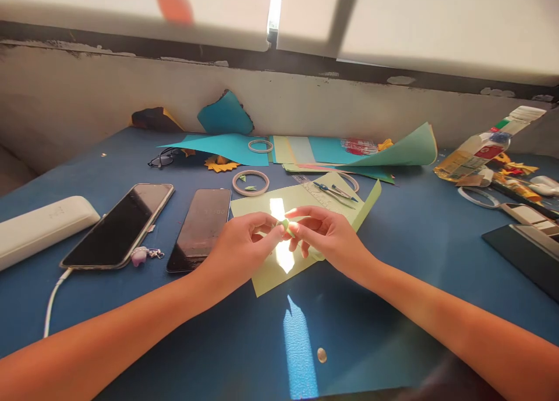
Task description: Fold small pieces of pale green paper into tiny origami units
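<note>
Both hands were together over a light green sheet (266,279), fingertips nearly meeting. The left hand (247,238) pinched a small green piece (286,226) between thumb and fingers; the right hand (334,238) gripped its other side in the same way. The piece sat in the sunlit gap between the two; fingers covered most of it, so its full shape could not be told.

Handling (judged): probably paper, so very light, thin, not slippery, easily creased or torn. Best hold: a light fingertip pinch at its edges, without squeezing the middle.

Edges: the sheet reached out beneath both hands, one corner toward the wearer, its side beyond the right hand curled upward. Just past the fingertips, a compass (334,191) lay on it, point a hazard to knuckles pushed forward. A tape roll (250,183) stood beyond the left hand; a dark phone (198,226) lay close against that hand's outer side, limiting leftward travel.

Room: widest on the near side, where the blue tabletop (375,343) bore a small pale oval bit (322,355). More lay right of the right hand, short of a tilted bottle (474,153).
</note>
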A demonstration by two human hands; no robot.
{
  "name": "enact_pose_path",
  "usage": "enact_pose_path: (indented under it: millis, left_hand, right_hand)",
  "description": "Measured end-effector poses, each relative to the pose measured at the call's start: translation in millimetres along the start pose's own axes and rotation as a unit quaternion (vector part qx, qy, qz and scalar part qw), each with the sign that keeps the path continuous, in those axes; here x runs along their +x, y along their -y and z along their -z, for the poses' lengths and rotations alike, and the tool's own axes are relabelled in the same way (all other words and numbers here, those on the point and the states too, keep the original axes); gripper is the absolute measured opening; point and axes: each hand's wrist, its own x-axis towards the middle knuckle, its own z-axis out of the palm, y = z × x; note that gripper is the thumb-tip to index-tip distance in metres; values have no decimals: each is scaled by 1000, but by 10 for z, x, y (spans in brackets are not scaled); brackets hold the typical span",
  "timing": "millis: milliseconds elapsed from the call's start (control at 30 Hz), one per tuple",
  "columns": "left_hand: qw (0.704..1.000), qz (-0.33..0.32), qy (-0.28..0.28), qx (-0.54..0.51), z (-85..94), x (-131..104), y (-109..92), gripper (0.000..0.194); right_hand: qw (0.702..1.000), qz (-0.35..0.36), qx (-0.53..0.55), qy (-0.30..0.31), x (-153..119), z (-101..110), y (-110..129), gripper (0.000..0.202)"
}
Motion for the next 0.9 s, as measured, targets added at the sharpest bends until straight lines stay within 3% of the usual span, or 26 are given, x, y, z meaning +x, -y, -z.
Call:
enact_pose_path:
  millis: [333,567,900]
  left_hand:
    - [1000,14,-4,5,4,4,32,23]
    - [1000,17,-26,3,23,-18,-9,20]
    - [998,-19,30,61,40,-25,-64,21]
  right_hand:
    - [994,41,-96,-8,-45,12,15,11]
    - [999,-5,-19,30,-7,57,69,18]
    - [995,67,-55,-51,-82,1,39,15]
